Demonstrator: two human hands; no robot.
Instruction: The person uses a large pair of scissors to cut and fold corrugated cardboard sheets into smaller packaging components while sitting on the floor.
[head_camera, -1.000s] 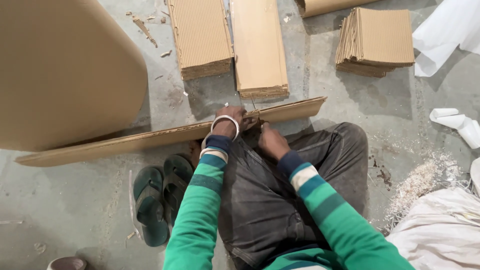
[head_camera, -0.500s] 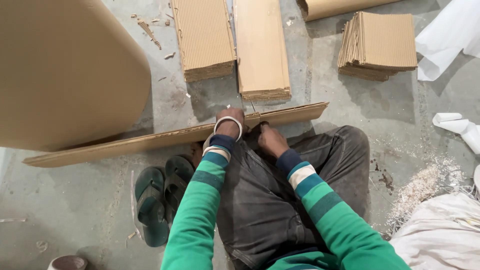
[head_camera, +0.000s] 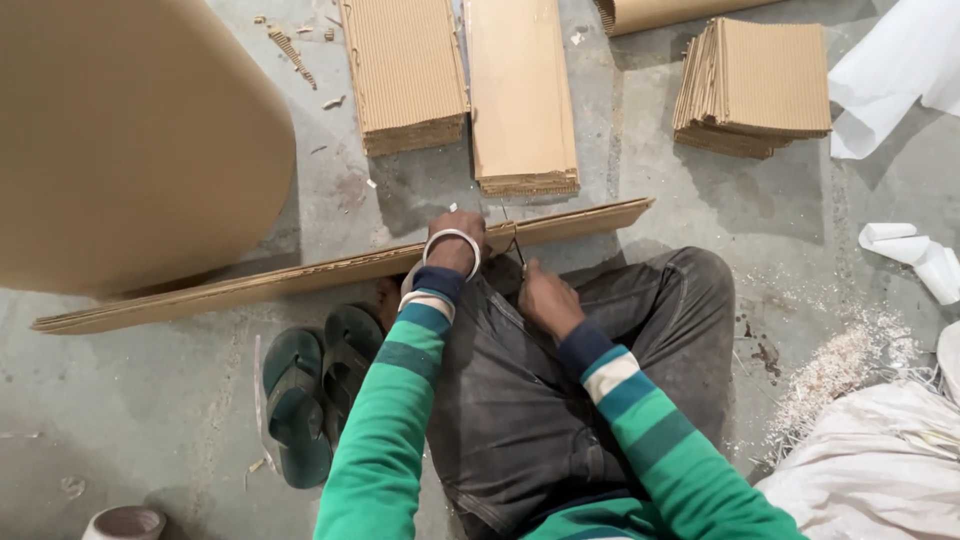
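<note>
Our left hand (head_camera: 458, 232) rests on the long cardboard strip (head_camera: 330, 272), fingers curled down over its upper edge; a pale bangle sits at the wrist. We cannot tell how firmly the fingers close, since they are hidden behind the back of the hand. Our right hand (head_camera: 545, 298) lies just beside it, closed around a thin dark tool (head_camera: 517, 245) whose tip meets the strip near the left hand. The fingers are pressed together around the handle; what kind of tool it is we cannot make out.

The strip is a thin stack of corrugated sheets lying flat on the concrete floor (head_camera: 150, 400). It runs from the lower left up toward the right, across the front of our knees. Both sleeves are striped green, blue and white, over dark grey trousers.

Left of our legs, a pair of green sandals (head_camera: 320, 385) stands on the floor, close below the strip. Beyond the strip lie two stacks of cut corrugated board (head_camera: 405, 70) side by side, and further right a squarer pile of cardboard pieces (head_camera: 760, 85). A large cardboard roll (head_camera: 130, 140) fills the upper left. White paper scraps (head_camera: 915, 255) lie at the right edge, with loose shavings (head_camera: 835, 370) and a white sack (head_camera: 880, 470) below them.
</note>
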